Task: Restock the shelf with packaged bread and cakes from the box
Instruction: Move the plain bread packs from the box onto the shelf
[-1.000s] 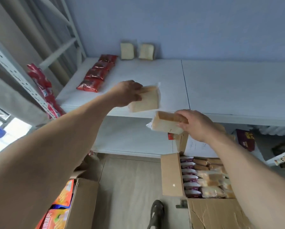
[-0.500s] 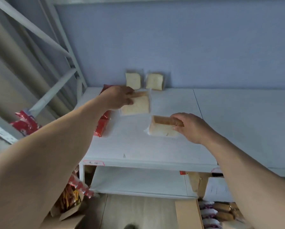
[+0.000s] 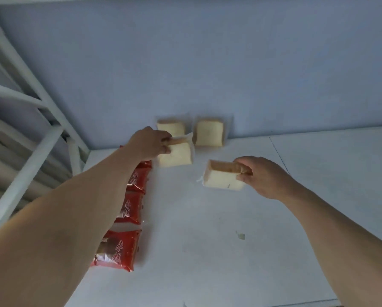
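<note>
Bread going to the back of the shelf

Shelf (image 3: 241, 251) board is lying wide and bare to the right of the red cake packs (image 3: 128, 209), which are running in a row along its left edge beside the slanted frame bars (image 3: 30, 165). Both hands are reaching deeper than half a second ago, and the front lip is dropping out of view. Left hand (image 3: 149, 145) is gripping a wrapped bread pack (image 3: 176, 152) (pale face, brown crust up) just before the two bread packs (image 3: 210, 135) leaning on the wall (image 3: 207, 63). Right hand (image 3: 263, 176) is pinching a second pack (image 3: 222, 177) over the board.
</note>
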